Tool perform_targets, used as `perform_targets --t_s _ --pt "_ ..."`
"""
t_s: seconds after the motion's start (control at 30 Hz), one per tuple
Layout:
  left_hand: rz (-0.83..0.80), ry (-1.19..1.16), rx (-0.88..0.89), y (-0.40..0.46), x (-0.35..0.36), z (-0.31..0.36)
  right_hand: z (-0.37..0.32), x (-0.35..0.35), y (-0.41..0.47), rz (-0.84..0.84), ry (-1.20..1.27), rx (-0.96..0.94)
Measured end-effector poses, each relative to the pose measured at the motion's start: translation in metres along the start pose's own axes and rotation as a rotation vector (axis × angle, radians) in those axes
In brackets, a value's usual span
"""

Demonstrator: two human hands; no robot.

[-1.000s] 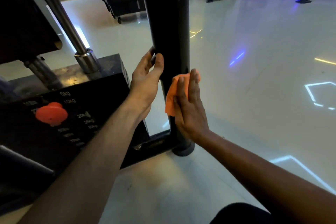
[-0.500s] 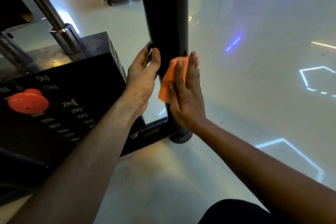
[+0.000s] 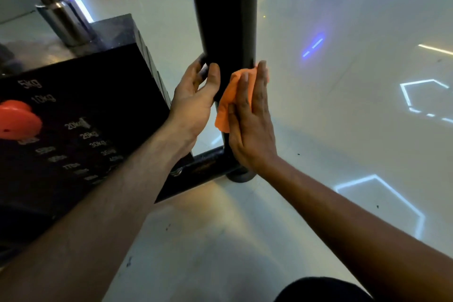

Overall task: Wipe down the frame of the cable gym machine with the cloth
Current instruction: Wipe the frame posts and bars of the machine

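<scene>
A thick black upright post [image 3: 224, 12] of the cable machine frame rises from the floor in the middle of the view. My left hand [image 3: 193, 95] grips its left side low down, thumb in front and fingers round the back. An orange cloth [image 3: 226, 103] lies flat against the post's right side. My right hand [image 3: 252, 120] presses the cloth to the post with straight fingers pointing up. The post's foot and a black cross bar [image 3: 203, 167] show below my hands.
A black weight stack [image 3: 81, 110] with kilogram labels and an orange selector pin [image 3: 17, 120] stands at the left. Chrome guide rods [image 3: 58, 14] rise behind it. Glossy pale floor [image 3: 343, 130] with light reflections spreads to the right. Another machine stands far back.
My right hand has slid the orange cloth a little up the post's right side. The left hand keeps its grip on the post. The camera has tilted further down.
</scene>
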State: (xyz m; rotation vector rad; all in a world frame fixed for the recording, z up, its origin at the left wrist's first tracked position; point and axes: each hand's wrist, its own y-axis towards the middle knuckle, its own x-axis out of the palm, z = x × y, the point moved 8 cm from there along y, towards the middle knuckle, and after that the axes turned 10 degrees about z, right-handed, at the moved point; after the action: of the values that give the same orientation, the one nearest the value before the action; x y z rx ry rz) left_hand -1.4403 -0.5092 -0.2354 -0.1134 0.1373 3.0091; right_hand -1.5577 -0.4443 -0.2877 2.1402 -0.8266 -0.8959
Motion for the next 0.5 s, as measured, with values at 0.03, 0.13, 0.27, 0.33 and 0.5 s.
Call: perform_targets --t_s 0.03,0.13,0.27,0.33,0.5 --pt "0.001 0.006 0.007 0.001 0.0 -0.002 0.002 0.002 0.0 0.01 0.01 0.012" --pt "0.001 0.035 0.012 0.002 0.001 -0.014 0.022 0.016 -0.035 -0.072 -0.074 -0.022" --pt "-0.005 0.033 0.007 0.002 0.002 -0.033 0.056 0.029 -0.094 -0.254 -0.156 -0.036" --pt "-0.015 0.026 0.016 0.003 0.002 -0.042 0.05 0.026 -0.083 -0.195 -0.117 -0.044" --pt "0.0 0.013 0.05 0.006 0.006 -0.066 0.031 0.024 -0.034 0.054 -0.049 -0.058"
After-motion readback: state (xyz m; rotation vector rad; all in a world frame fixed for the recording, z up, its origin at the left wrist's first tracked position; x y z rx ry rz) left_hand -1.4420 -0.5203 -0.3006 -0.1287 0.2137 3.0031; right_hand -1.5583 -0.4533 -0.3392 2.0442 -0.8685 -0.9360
